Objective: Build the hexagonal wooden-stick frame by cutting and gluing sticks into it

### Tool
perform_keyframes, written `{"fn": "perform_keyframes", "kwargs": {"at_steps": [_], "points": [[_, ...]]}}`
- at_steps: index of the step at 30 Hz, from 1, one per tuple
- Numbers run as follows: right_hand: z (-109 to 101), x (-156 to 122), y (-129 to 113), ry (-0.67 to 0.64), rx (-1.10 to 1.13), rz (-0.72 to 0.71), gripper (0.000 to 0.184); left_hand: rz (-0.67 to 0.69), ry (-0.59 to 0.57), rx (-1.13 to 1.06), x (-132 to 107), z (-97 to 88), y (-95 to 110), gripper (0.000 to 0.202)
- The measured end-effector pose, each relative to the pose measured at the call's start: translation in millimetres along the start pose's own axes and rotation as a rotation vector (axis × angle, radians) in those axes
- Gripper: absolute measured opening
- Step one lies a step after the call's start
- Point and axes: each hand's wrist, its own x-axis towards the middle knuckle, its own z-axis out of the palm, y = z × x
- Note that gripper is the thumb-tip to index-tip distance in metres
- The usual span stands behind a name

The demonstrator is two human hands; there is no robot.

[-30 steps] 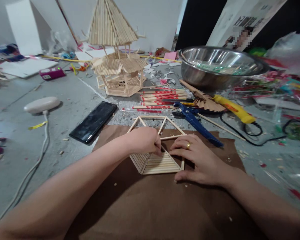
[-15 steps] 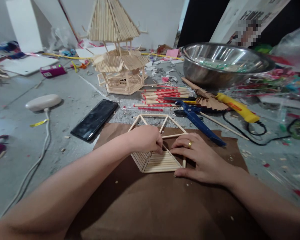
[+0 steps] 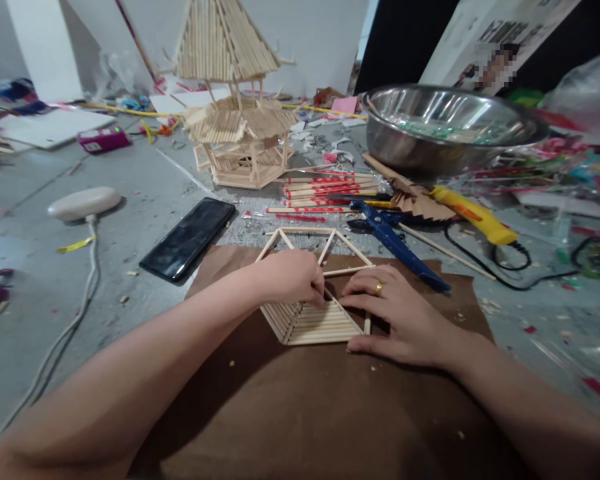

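Note:
A hexagonal frame of thin wooden sticks [image 3: 314, 324] lies flat on a brown paper sheet [image 3: 305, 413]; its near sections are filled with rows of sticks, its far sections are bare outlines. My left hand [image 3: 290, 277] is curled over the frame's middle, fingertips pinched at a stick near the centre. My right hand [image 3: 397, 313], with a gold ring, rests on the frame's right side, fingers bent together and pressing down by the same spot. What the fingertips pinch is hidden.
A stick-built pagoda model [image 3: 235, 100] stands behind. A black phone [image 3: 189, 239] lies to the left, a white oval device with cable [image 3: 84, 203] further left. Red-tipped sticks [image 3: 325, 190], blue cutters [image 3: 395, 243], a yellow glue gun [image 3: 473, 217] and a steel bowl [image 3: 450, 127] sit on the right.
Both hands stay on the frame's centre with only slight finger shifts. The view has tilted a little.

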Motion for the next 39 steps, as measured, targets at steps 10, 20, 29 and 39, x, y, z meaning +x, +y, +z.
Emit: {"fn": "perform_keyframes", "kwargs": {"at_steps": [10, 20, 29, 39], "points": [[0.3, -0.7, 0.7, -0.008, 0.010, 0.000, 0.043, -0.034, -0.028, 0.035, -0.5, -1.6, 1.3, 0.024], [0.9, 0.1, 1.4, -0.006, 0.025, 0.001, 0.044, -0.029, -0.045, 0.026, 0.1, -1.7, 0.3, 0.023], [1.1, -0.9, 1.4, -0.015, 0.012, -0.002, 0.044, -0.035, -0.010, 0.024, -0.1, 0.9, -0.2, 0.021], [1.8, -0.8, 1.8, -0.011, 0.012, -0.006, 0.044, -0.017, -0.013, 0.018, 0.0, -0.3, 0.3, 0.022]]}}
